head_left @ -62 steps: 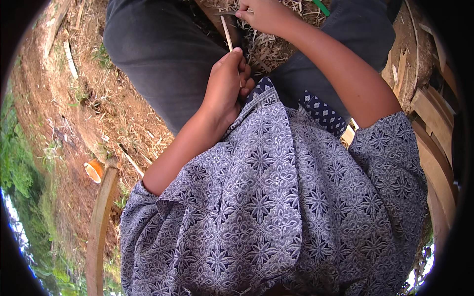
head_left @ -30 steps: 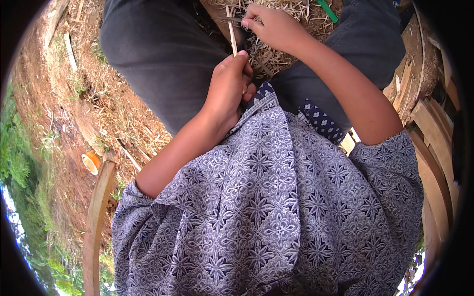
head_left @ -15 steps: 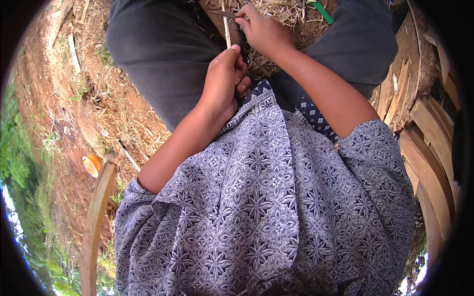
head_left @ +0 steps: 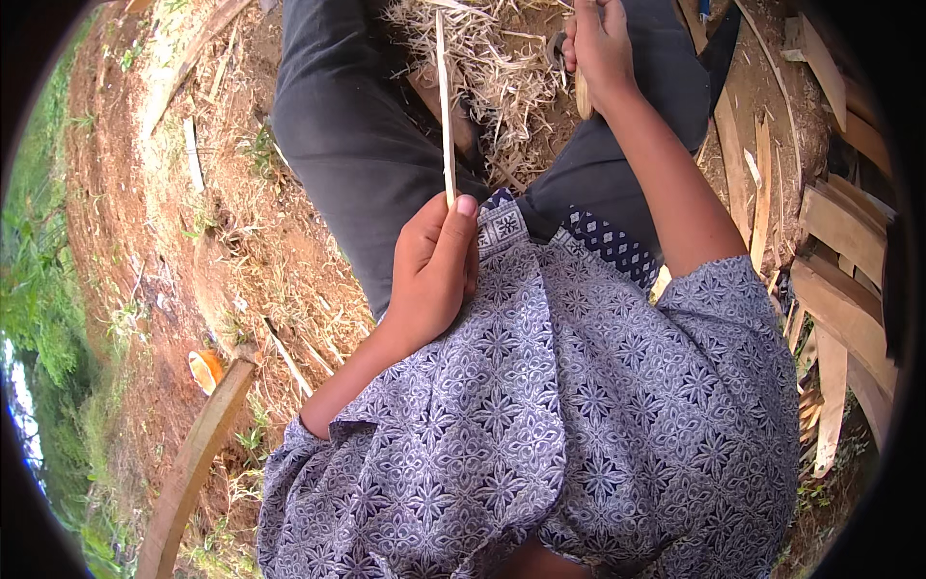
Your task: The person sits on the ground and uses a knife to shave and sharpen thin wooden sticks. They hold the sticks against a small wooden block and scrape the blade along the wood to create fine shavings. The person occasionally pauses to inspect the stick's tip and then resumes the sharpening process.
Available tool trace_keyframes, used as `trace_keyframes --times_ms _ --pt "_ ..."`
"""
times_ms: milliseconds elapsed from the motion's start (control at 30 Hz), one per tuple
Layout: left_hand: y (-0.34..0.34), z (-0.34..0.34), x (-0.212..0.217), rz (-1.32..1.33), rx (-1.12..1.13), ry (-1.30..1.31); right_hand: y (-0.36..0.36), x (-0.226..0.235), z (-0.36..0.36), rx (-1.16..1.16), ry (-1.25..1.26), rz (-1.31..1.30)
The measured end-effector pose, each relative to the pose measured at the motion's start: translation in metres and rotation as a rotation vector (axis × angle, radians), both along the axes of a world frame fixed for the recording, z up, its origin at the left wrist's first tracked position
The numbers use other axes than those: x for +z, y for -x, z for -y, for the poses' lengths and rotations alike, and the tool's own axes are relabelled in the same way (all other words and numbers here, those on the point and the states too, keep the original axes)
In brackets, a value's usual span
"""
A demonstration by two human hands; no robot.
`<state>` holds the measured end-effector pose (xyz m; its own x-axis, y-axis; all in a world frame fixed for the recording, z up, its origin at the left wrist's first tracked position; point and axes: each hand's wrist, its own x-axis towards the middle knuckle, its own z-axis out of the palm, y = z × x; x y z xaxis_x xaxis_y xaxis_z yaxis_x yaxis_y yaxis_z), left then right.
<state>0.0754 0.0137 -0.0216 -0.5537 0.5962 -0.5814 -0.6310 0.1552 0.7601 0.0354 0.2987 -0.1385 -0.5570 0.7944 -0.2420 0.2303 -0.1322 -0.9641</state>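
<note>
A thin, pale wooden stick (head_left: pixel 446 106) points away from me, held upright in the picture. My left hand (head_left: pixel 434 270) is closed round its near end in front of my shirt, with the thumb lying along it. Off to the right, above my right thigh, my right hand (head_left: pixel 603 63) grips a knife (head_left: pixel 583 96). Its light wooden handle sticks out below the fist, and a bit of dark, curved metal shows beside the fingers. Most of the blade is hidden by the hand. Knife and stick are apart.
Wood shavings (head_left: pixel 516 87) lie heaped on the ground between my legs. Split wooden planks (head_left: pixel 839 299) are piled at the right, with thin strips near them. On the left are a wooden beam (head_left: pixel 198 463), an orange and white object (head_left: pixel 204 371) and bare brown soil.
My right hand has moved right with the knife, away from the stick. My left hand has drawn the stick nearer to my body, and more of the stick shows.
</note>
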Motion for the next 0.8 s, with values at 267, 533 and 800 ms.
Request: trace_keyframes --times_ms 267,533,800 --pt "0.008 0.002 -0.011 -0.431 -0.142 0.106 -0.029 0.084 0.075 0.558 0.194 -0.223" --pt "-0.001 0.008 -0.014 -0.532 -0.236 0.100 -0.022 0.087 0.069 0.522 -0.356 -0.295" --pt "-0.003 0.013 -0.020 -0.114 -0.174 -0.244 -0.030 0.076 0.070 0.357 0.361 -0.570"
